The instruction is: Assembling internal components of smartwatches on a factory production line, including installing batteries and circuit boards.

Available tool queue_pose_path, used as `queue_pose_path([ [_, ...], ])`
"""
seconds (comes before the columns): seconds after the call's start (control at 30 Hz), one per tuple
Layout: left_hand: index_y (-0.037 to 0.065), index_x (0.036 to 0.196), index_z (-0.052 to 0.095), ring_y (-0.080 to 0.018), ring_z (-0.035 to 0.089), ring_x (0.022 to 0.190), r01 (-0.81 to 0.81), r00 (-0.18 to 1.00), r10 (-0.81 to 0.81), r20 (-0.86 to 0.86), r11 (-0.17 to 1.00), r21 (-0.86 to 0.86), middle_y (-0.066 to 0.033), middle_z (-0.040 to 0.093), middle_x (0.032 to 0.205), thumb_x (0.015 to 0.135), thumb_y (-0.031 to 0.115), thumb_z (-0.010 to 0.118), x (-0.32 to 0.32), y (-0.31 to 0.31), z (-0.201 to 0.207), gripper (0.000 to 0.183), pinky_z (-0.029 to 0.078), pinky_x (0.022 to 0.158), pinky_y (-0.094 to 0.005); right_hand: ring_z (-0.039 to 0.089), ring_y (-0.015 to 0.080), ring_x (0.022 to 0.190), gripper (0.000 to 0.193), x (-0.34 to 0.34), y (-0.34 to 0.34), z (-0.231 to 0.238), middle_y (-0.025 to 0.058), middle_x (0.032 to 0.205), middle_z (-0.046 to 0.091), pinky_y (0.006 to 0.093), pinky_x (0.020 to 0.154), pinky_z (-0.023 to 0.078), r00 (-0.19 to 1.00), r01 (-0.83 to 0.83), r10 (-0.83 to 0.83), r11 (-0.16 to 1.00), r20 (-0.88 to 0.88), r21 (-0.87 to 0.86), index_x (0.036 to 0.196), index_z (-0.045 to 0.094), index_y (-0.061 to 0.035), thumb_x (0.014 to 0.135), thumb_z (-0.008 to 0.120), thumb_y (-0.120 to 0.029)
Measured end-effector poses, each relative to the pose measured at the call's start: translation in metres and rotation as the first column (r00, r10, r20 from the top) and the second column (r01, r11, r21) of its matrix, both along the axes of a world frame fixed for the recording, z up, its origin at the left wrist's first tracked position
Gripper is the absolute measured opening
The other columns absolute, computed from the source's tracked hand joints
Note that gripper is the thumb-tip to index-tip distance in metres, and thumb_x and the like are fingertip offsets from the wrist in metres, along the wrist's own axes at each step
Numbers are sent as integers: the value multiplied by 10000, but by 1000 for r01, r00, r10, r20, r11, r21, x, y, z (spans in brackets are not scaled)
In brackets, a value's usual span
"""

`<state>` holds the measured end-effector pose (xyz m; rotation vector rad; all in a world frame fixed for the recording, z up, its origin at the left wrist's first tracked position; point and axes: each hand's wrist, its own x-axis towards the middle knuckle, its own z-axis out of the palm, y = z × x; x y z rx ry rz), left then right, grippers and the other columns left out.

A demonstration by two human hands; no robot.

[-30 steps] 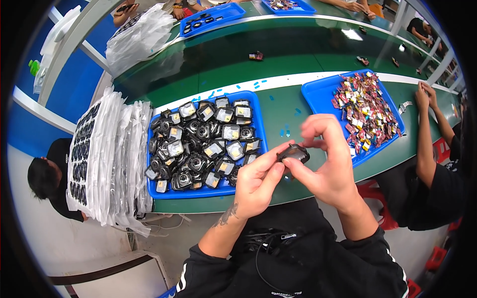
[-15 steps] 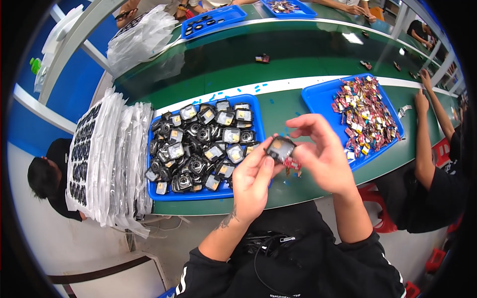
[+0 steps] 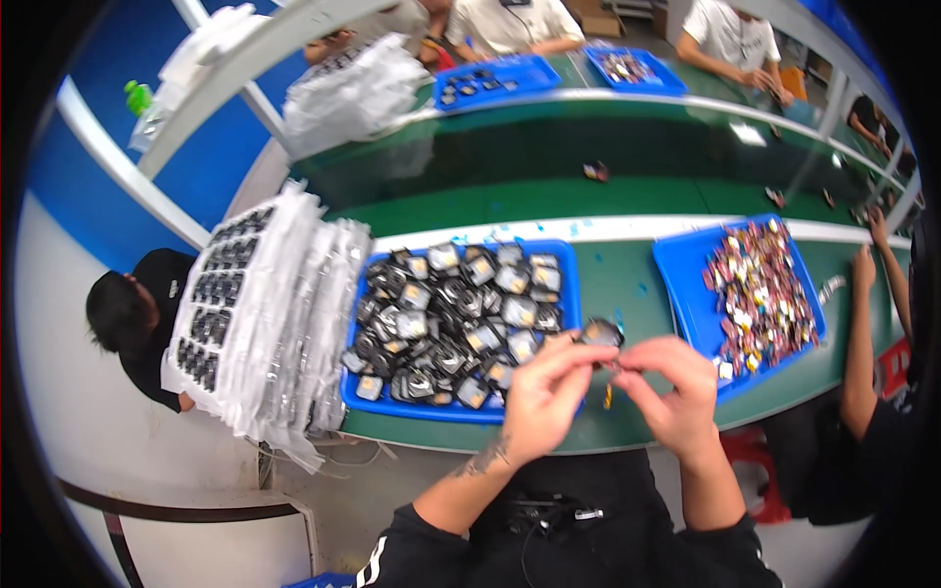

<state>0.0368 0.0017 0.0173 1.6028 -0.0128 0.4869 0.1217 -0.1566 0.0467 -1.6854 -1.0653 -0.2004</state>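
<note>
My left hand [image 3: 547, 392] is closed on a small black housing [image 3: 600, 331] with a greyish face, held above the table's near edge. Thumb and fingertips of my right hand [image 3: 676, 392] pinch together at the housing's lower edge; what lies between them is too small and blurred to make out. A little yellow piece [image 3: 608, 396] shows just below the fingertips. Left of my hands, a blue tray [image 3: 461, 412] is heaped with similar black housings [image 3: 456, 314]. On the right, another blue tray [image 3: 686, 294] holds a pile of small reddish, yellow and silvery parts [image 3: 760, 294].
Stacked plastic-wrapped sheets of black parts [image 3: 265, 314] stand left of the housings. Beyond the trays runs a green conveyor belt [image 3: 470, 186] carrying a few small parts. Co-workers sit across it, and another person's arms [image 3: 863, 333] reach in at the right. Blue scraps dot the table.
The view has shifted, so the scene sits lower and further right. My right hand's fingers, spread apart before, have come together at the housing's edge. My left hand keeps its hold.
</note>
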Motion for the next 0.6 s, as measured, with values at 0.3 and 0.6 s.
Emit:
queue_pose_path([
  [0.3, -20, 1136, 673, -217, 660, 935, 24, 999, -16, -29, 956, 291, -175, 650, 1116, 829, -51, 669, -15, -2, 19, 310, 526, 775, -278, 653, 125, 790, 138, -12, -13, -7, 88, 892, 672, 245, 705, 540, 667, -89, 215, 974, -714, 210, 987, 651, 50, 886, 667, -42],
  [0.6, -13, 999, 713, -239, 704, 910, -54, 994, 11, 106, 911, 409, -179, 687, 1071, 797, -52, 690, -2, 8, 23, 207, 564, 765, -297, 595, 79, 748, 134, 3, -8, 7, 40, 874, 662, 216, 669, 490, 595, -199, 274, 961, -755, 192, 978, 675, 15, 912, 643, -97],
])
